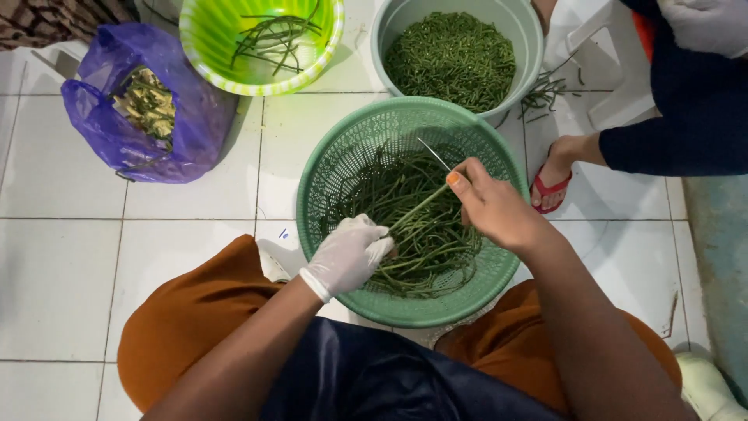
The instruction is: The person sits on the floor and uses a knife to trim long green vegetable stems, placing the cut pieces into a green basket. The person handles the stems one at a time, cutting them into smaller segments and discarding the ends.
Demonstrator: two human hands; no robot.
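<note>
**Long Beans Being Cut, Many Still Left**

A long green bean [417, 209] is held at its near end by the left hand [347, 256], which is in a white glove and closed around it. A thin knife [433, 153] is gripped in the bare right hand [495, 206], and the blade is laid by the far end of the bean. Both hands are kept over the green basket [343, 152] in the middle, on the white tile floor [62, 273].

Much is judged done: the grey bucket [530, 31] at the far right is filled high with small cut pieces. A big heap of whole beans is still seen in the basket, so much is left. Only a few beans are seen in the bright green bowl [206, 35] at the far left.

Counted: one basket, one bucket, one bowl, one knife and one purple bag [195, 117] of scraps. One foot in a red sandal [552, 183] from another person is seen on the right.
</note>
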